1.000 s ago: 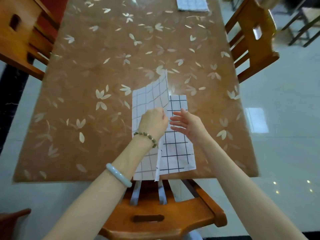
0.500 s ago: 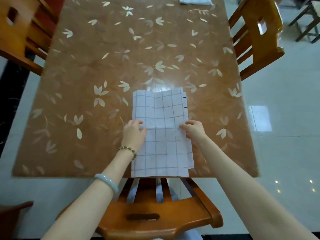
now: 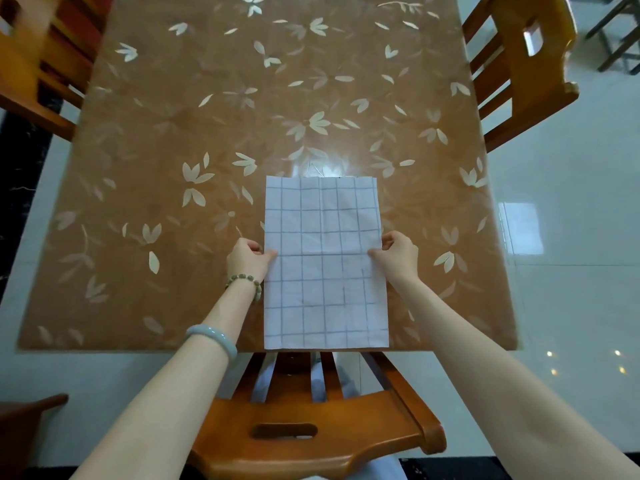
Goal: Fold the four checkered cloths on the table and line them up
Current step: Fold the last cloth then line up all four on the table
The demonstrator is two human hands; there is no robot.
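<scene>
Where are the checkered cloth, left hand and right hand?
checkered cloth (image 3: 325, 278): head view, middle of its top layer.
left hand (image 3: 246, 260): head view, back of the hand.
right hand (image 3: 398, 255): head view, back of the hand.

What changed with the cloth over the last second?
The flap that the left hand held raised has been laid down, so the checkered cloth now lies flat as a narrow folded rectangle. The right hand moved off the cloth's top face to its right edge; each hand now pinches a side edge at mid-length. The cloth stayed at the table's near edge.
</scene>
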